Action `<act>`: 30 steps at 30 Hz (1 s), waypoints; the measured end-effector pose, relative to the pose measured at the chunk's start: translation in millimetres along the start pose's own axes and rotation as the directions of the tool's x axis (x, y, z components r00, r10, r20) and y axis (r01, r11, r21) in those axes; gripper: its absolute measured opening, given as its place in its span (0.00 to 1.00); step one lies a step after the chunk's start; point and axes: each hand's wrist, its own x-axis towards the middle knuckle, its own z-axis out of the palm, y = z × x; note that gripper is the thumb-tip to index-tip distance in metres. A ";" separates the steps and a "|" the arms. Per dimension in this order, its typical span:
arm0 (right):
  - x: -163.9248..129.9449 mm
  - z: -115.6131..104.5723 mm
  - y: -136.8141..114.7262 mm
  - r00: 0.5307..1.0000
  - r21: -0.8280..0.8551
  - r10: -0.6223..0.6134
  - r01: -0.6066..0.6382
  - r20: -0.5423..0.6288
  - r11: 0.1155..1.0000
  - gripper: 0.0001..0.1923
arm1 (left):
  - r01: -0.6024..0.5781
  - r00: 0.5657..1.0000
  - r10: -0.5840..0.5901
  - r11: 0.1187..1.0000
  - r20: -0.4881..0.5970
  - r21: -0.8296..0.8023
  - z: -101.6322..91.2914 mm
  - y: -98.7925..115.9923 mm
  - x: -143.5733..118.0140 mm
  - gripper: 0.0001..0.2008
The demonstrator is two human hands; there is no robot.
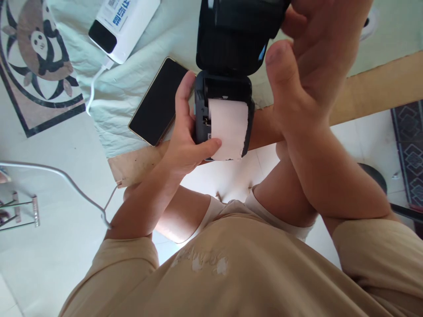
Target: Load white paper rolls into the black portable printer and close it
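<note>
A small black portable label printer is held above the table edge, with its lid swung up and back. Inside the base sits a roll of white paper, its loose end hanging over the front rim. My left hand is closed round the left side of the base, the thumb pressed on the paper. Beside the lid's right edge is my right hand, its thumb stretched apart and a bent finger at the lid; the other fingertips run out of the picture or are hidden.
A black-screened phone lies on the pale green cloth, left of the printer. Further back lies a white device with a dark end panel, a white cable plugged into it. A white round object stands behind my right hand.
</note>
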 end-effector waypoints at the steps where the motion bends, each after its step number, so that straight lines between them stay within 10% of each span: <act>1: 0.6 2.9 1.5 0.990 0.003 -0.115 0.116 -0.084 0.993 0.18 | -0.006 1.000 0.006 1.000 0.002 0.002 -0.5 -0.8 0.4 0.43; 8: -2.1 -2.4 3.7 0.948 -0.058 -0.260 0.274 0.183 0.960 0.12 | 0.042 0.999 -0.042 0.999 -0.008 -0.024 -3.1 -3.3 1.5 0.43; 14: -0.9 -7.6 2.1 0.874 -0.122 -0.042 0.114 0.483 0.986 0.23 | -0.054 0.997 0.051 0.997 0.063 0.050 -10.6 -15.2 10.4 0.52; 30: 2.0 -3.2 9.2 0.876 -0.103 0.018 0.036 0.481 0.994 0.29 | -0.142 0.980 0.143 0.990 0.139 -0.016 -10.6 -16.1 12.7 0.36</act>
